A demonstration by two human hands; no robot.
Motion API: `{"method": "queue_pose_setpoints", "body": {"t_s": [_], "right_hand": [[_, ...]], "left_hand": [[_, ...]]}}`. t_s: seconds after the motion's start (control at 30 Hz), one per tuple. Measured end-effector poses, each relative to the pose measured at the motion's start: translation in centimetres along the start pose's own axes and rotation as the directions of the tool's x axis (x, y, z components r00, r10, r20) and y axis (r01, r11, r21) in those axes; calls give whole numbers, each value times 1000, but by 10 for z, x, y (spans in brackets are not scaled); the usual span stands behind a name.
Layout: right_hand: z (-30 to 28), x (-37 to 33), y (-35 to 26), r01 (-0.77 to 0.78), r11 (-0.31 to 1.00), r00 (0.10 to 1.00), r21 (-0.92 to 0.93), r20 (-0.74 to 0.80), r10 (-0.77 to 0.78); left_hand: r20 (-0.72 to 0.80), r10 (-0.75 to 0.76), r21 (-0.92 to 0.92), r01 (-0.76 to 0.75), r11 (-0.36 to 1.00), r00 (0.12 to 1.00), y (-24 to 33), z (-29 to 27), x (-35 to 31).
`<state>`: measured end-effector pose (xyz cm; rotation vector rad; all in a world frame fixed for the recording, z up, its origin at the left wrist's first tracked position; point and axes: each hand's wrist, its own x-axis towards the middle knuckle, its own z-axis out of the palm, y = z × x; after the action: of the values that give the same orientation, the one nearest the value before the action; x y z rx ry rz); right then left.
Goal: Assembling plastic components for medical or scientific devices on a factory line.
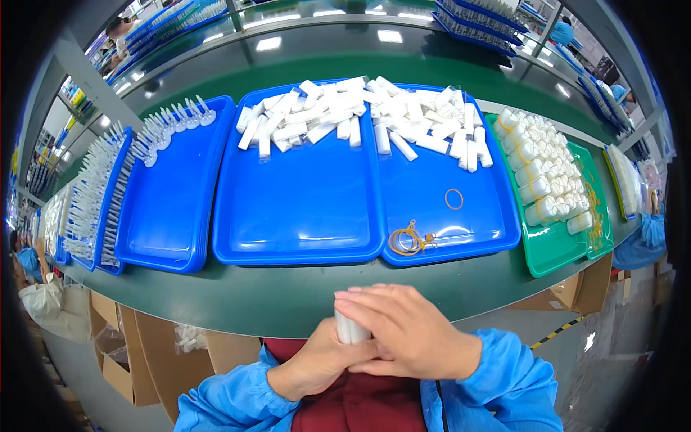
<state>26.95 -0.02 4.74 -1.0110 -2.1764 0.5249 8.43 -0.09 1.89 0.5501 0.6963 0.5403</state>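
Observation:
Just in front of my body, past the table's near edge, my left hand [325, 358] is wrapped round a few upright white packets [350, 330]. Over their top lies my right hand [410, 327], its fingers pressed together and its lower part meeting the left hand. How many packets are in my grip is hidden. Ahead, two blue trays [299, 209] carry loose white packets [317, 111] along their far halves. In the right one of these trays, several rubber bands [407, 240] lie near the front, with a single rubber band [453, 199] farther back.
Banded bundles of white packets [543, 169] fill a green tray [551, 253] on the right. Left are a blue tray [169, 209] with clear pointed plastic parts [173, 122] and more such trays. Behind runs a green conveyor [216, 65]. Cardboard boxes [155, 345] stand below the table.

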Motion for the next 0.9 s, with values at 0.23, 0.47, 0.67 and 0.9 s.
{"method": "queue_pose_setpoints", "body": {"t_s": [0.23, 0.47, 0.67, 0.9], "right_hand": [[-69, -2, 109, -352, 823, 923, -446, -310, 227], [-55, 9, 92, -365, 903, 918, -226, -252, 307], [-26, 24, 9, -45, 950, 998, 308, 62, 27], [8, 22, 27, -16, 941, 929, 338, -344, 139]], "left_hand": [[-191, 404, 516, -259, 816, 895, 10, -6, 0], [-242, 555, 549, -359, 755, 796, 19, -10, 1], [-105, 692, 355, -623, 697, 715, 21, -5, 14], [-5, 330, 315, -311, 897, 944, 42, -2, -3]]}}
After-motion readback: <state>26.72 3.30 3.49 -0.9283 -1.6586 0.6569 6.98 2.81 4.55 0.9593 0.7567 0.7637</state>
